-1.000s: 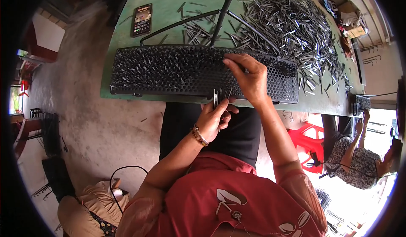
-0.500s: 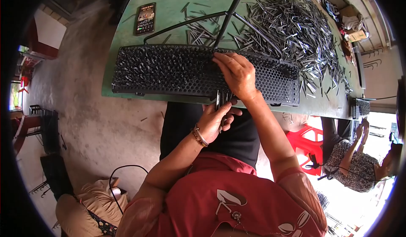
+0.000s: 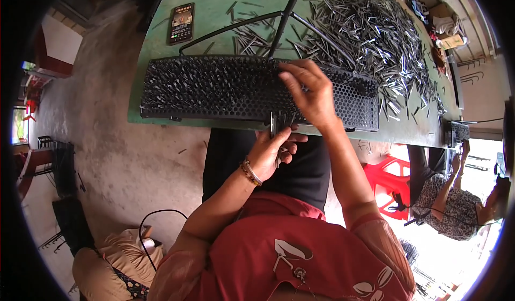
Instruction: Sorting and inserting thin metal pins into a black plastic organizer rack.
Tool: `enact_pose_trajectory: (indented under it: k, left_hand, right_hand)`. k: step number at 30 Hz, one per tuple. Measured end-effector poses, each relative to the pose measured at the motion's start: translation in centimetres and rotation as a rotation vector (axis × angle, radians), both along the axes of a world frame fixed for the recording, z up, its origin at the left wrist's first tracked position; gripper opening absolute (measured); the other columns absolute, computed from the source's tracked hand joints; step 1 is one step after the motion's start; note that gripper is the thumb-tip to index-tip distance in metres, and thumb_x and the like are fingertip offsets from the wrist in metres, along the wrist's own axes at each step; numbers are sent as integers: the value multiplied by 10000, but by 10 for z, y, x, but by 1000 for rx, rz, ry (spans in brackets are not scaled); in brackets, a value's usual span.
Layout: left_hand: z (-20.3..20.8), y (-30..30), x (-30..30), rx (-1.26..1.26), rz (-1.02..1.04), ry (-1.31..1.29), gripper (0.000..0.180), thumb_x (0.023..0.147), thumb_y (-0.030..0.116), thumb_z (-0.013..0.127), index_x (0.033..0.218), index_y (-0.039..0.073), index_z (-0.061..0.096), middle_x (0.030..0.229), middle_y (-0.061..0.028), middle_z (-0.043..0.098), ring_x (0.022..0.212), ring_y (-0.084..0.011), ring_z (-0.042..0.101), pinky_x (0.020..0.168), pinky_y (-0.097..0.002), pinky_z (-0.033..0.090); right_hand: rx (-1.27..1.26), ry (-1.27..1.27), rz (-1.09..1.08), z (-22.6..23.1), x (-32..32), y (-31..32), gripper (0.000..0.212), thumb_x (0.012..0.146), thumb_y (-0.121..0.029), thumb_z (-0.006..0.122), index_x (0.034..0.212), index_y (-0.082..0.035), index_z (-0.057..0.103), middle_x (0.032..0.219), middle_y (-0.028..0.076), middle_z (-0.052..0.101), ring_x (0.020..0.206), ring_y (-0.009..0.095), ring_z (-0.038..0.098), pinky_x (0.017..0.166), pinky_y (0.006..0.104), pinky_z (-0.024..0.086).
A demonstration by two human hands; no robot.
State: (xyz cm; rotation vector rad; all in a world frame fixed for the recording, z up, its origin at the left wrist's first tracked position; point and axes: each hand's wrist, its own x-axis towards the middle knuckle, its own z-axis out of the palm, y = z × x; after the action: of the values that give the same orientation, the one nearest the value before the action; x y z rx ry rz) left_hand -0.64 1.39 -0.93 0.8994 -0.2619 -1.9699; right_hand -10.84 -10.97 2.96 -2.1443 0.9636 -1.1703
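- While the left hand (image 3: 274, 146) waits just off the table's near edge, its thumb and fingers pinch a small bunch of strips (image 3: 272, 123), ends up.
- Probably held upright there so single pieces are within easy reach of the other hand.
- Right hand (image 3: 315, 93) is over the tray, right of its middle, thumb and forefinger curved toward each other; can't tell from here whether anything is between them.
- Black tray (image 3: 357, 108) lies lengthwise along the near edge of the green table (image 3: 154, 42), in front of the person, likely so both hands get at it without stretching.
- Tray's left part bristles with upright pieces (image 3: 188, 89); right part shows bare round holes in tight rows, honeycomb-like.
- Loose pile (image 3: 370, 35) spreads beyond the tray to the right, seemingly parked there as close stock.
- Pile pieces: thin, straight, dark, hard-edged, some with a metallic glint; tangled every which way.
- Black bar frame (image 3: 290, 3) branches out behind the tray, slim and smooth; reads as a support, not certain.
- Phone (image 3: 181, 23), flat, glossy, lit, lies left of the frame, presumably clear of the work.
- Tabletop looks matte and scuffed.
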Motion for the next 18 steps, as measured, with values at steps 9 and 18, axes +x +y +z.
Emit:
enact_pose_trajectory:
  k: [9, 18]
  left_hand:
    - [4, -7, -5, -167, 58, -61, 341, 941, 311, 510, 1147, 39, 532, 987, -120, 653, 658, -91, 580, 506, -205, 469]
    - [-6, -5, -9, -22, -38, 33, 283, 948, 277, 502, 1132, 64, 533, 950, -110, 649, 683, -78, 561, 513, -211, 429]
  right_hand:
    - [662, 75, 177, 2, -41, 17, 193, 830, -151, 677, 906, 26, 673, 752, 69, 644, 676, 100, 571, 601, 257, 460]
    - [189, -105, -100, -8, 1, -1, 198, 803, -90, 682, 972, 11, 660, 867, 125, 677, 746, 173, 649, 644, 284, 503]
